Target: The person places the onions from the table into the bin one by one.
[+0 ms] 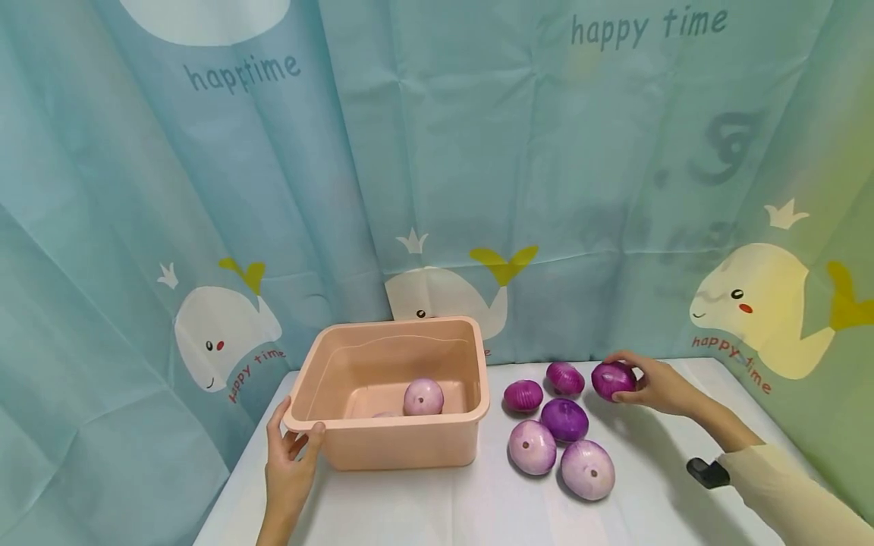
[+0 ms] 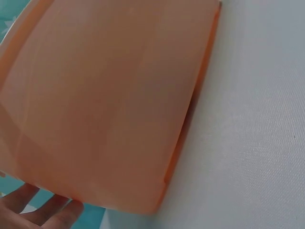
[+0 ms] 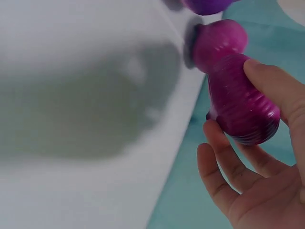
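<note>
My left hand grips the front left corner of a pink plastic bin, thumb on the front rim and fingers at the left side. In the left wrist view, the fingers lie along the bin's wall. At the far right, my right hand holds a purple onion between thumb and fingers, raised over the table. The right wrist view has the thumb on one side of this onion and fingers beneath it. Inside the bin lies a pale purple onion, and the top of another peeks above the front rim.
Between bin and right hand several onions sit on the white table: two striped purple ones at the back, a dark purple one, and two paler ones in front. A whale-print curtain hangs behind the table.
</note>
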The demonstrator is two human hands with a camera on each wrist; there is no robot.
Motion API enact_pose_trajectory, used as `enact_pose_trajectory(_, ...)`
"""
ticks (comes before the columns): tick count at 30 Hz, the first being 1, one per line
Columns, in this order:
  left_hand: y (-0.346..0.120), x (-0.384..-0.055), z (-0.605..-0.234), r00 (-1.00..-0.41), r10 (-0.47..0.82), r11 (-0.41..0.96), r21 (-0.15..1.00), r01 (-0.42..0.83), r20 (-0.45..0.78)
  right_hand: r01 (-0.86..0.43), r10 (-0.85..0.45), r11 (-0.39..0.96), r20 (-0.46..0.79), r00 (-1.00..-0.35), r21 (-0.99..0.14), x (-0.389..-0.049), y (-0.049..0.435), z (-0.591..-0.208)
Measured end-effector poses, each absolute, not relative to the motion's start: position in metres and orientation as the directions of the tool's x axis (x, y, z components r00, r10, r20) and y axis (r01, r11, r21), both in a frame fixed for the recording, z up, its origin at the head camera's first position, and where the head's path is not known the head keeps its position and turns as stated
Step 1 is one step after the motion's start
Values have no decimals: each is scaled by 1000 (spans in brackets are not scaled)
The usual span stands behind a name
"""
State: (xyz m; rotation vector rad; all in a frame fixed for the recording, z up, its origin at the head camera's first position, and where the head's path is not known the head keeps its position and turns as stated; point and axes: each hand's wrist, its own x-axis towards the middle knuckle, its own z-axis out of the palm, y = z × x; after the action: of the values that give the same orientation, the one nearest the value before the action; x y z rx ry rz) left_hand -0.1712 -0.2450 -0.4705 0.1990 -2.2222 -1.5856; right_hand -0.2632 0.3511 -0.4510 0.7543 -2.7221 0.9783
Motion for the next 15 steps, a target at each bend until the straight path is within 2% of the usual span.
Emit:
enact_pose_trajectory(8, -245, -169, -468, -906, -334, 369, 920, 130, 262, -510, -423, 635, 292, -858, -581, -271, 345, -412)
enact_pose_trajectory(15, -242, -171, -466, -911, -335, 328, 936, 125, 240, -576, -444, 614, 367, -817, -539, -282, 337, -374)
